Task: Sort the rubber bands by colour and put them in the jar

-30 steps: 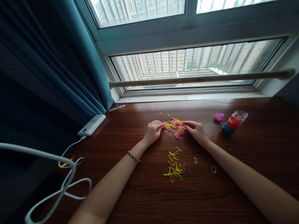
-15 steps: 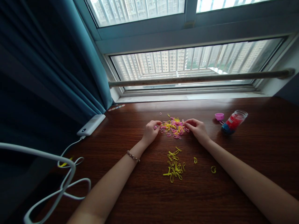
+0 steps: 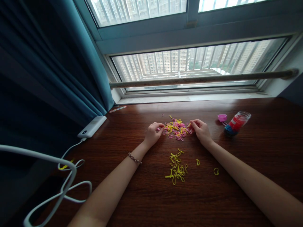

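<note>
A mixed pile of pink and yellow rubber bands (image 3: 177, 128) lies on the brown wooden table between my two hands. At the pile's left edge, my left hand (image 3: 153, 131) is closed in a pinch; what its fingertips hold is too small to make out. A pink band shows beside its fingers. My right hand (image 3: 200, 130) pinches a small yellow rubber band (image 3: 189, 125) at the right edge of the pile. Nearer to me lies a separate group of yellow rubber bands (image 3: 178, 172). Two single yellow bands lie to the right of that group.
A clear jar (image 3: 237, 123) with red and blue contents leans at the right, beside a pink lid (image 3: 222, 118). At the left are a white power bank (image 3: 92, 126) and a looping white cable (image 3: 68, 176). A window with a rail (image 3: 189, 81) borders the table's far side.
My right hand has drawn slightly to the right, away from the pile, with a yellow rubber band at its fingertips. My left hand has hardly moved.
</note>
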Demonstrator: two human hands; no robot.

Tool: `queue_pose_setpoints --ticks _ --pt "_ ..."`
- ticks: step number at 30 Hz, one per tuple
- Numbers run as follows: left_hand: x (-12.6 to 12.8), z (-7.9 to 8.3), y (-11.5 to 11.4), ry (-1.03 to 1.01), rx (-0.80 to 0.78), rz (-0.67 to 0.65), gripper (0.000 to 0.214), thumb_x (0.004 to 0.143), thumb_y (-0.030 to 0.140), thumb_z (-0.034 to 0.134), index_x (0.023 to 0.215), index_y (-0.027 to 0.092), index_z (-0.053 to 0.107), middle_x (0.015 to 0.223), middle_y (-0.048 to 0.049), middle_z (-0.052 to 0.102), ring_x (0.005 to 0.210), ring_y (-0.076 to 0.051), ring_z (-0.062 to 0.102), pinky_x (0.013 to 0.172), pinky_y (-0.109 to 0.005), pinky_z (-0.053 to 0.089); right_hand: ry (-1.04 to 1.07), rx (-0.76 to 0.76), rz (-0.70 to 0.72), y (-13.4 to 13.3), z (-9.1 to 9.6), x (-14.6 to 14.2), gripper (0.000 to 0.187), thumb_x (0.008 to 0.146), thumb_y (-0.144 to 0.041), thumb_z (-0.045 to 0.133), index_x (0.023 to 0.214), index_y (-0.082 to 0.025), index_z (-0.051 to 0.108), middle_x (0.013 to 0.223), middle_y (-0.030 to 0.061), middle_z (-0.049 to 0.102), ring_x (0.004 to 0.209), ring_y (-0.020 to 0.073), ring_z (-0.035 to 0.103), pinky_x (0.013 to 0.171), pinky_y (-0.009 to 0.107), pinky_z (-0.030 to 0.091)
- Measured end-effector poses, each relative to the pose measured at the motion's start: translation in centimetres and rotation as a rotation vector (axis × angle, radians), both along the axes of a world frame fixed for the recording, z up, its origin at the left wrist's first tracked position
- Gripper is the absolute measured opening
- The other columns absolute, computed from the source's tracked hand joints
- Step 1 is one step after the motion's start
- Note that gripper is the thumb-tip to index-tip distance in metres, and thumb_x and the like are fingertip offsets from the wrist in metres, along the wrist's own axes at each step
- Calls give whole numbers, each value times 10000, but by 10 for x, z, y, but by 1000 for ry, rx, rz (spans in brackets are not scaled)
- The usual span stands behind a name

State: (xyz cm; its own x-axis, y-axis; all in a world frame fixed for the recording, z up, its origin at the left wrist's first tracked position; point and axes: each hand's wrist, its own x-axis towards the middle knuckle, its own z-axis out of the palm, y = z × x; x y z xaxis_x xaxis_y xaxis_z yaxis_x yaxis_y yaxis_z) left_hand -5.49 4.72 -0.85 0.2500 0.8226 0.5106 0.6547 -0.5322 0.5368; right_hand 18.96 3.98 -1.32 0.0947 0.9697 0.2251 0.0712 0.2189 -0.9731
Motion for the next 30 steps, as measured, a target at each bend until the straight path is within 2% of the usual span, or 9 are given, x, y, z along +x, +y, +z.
queue_pose_setpoints --ticks 5,9,13,15,18,21,23,24,30 --pt "2 5 -4 -47 -38 -57 114 771 253 550 782 163 619 790 -51 640 747 -152 592 685 -268 484 51 20 -54 -2 2 0 359 746 -513 515 763 -156 546 728 66 654 579 131 571 525 246 463" --pt "12 16 -21 -37 -116 -294 154 776 257 538 693 153 617 696 -47 631 663 -135 582 649 -250 468 -3 27 -19 -3 4 0 346 716 -498 558 684 -153 565 574 17 581 477 105 493 446 222 399" --pt "26 26 -41 75 -237 -576 202 764 269 533 607 163 602 594 -29 595 579 -120 542 615 -242 452 -1 41 -24 -1 2 0 322 716 -472 568 664 -154 570 554 2 532 467 92 451 433 216 375" --pt "29 27 -45 102 -272 -623 204 763 263 528 599 161 592 578 -18 579 549 -107 517 584 -227 439 22 36 -18 -1 2 0 309 715 -459 574 670 -154 576 561 1 533 469 87 445 431 211 369" --pt "26 23 -38 62 -216 -447 214 783 250 503 605 153 573 568 -3 559 526 -94 488 554 -214 419 22 18 51 -5 7 0 313 694 -462 595 690 -150 606 559 -1 549 470 85 452 429 206 361" --pt "15 15 -21 -8 -76 -136 191 808 254 476 687 154 585 660 -22 595 618 -120 528 621 -241 437 -85 -40 374 -14 18 -4 329 679 -464 613 685 -137 656 556 9 591 477 94 479 449 211 372" --pt "8 10 -11 14 3 2 150 804 251 488 748 162 595 732 -39 609 708 -147 545 684 -273 446 -202 -60 592 -19 23 -7 334 707 -454 592 675 -133 681 549 17 613 478 101 494 465 219 380" --pt "6 8 -7 33 32 40 128 797 243 498 766 166 596 766 -45 613 752 -159 548 716 -289 447 -260 -38 628 -20 23 -8 335 730 -446 573 673 -136 687 549 20 621 484 106 505 475 223 386" --pt "4 0 -1 186 68 -30 163 786 157 507 908 201 605 981 -37 636 1027 -196 506 913 -378 374 -620 420 298 -11 5 -9 158 784 -277 553 848 -228 689 865 43 681 782 171 581 750 318 436"
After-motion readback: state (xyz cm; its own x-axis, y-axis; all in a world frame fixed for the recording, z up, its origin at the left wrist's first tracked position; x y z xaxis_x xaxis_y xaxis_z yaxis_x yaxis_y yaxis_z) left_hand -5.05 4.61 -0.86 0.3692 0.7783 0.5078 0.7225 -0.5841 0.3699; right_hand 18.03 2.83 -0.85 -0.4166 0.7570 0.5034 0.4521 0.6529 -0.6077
